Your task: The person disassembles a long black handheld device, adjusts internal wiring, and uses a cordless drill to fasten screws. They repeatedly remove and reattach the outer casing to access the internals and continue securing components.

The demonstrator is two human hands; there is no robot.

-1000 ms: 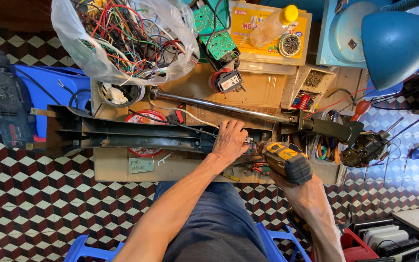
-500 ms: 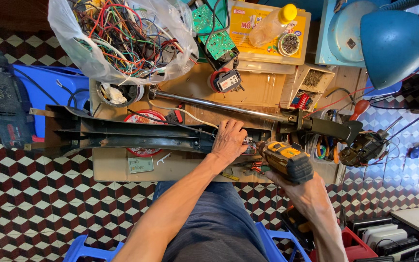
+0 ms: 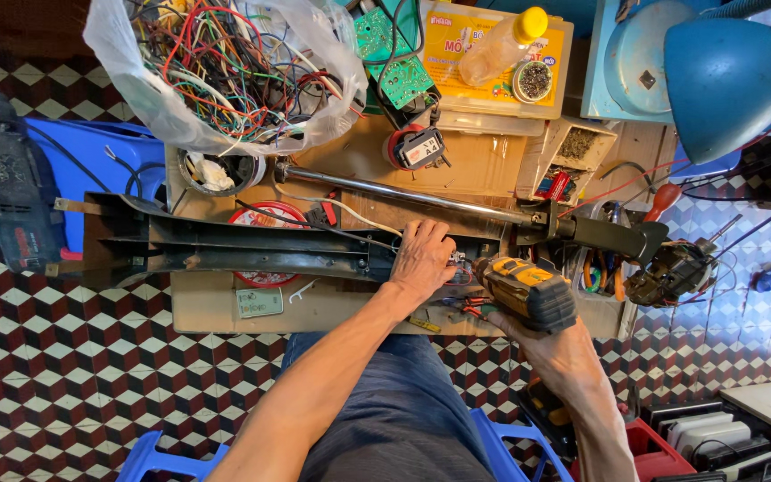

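Barely shifting since earlier: right hand point(image 3: 557, 350) still gripping the yellow drill point(image 3: 526, 290), fingers wrapped around it, at 3 o'clock of the left hand point(image 3: 423, 259), pressing flat on the black housing point(image 3: 225, 243) on the tabletop point(image 3: 216, 308).

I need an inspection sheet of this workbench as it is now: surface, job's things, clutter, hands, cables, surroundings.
Surface: wooden bench, crowded.
Job's things: black housing lying along the bench; yellow-black drill pointed at its end.
Clutter: circuit boards, bottle, cup, metal tube.
Hands: left hand presses on the housing; right hand grips the drill.
Cables: bag of wires.
Surroundings: checkered floor, blue lamp, dark power tool on blue stool.
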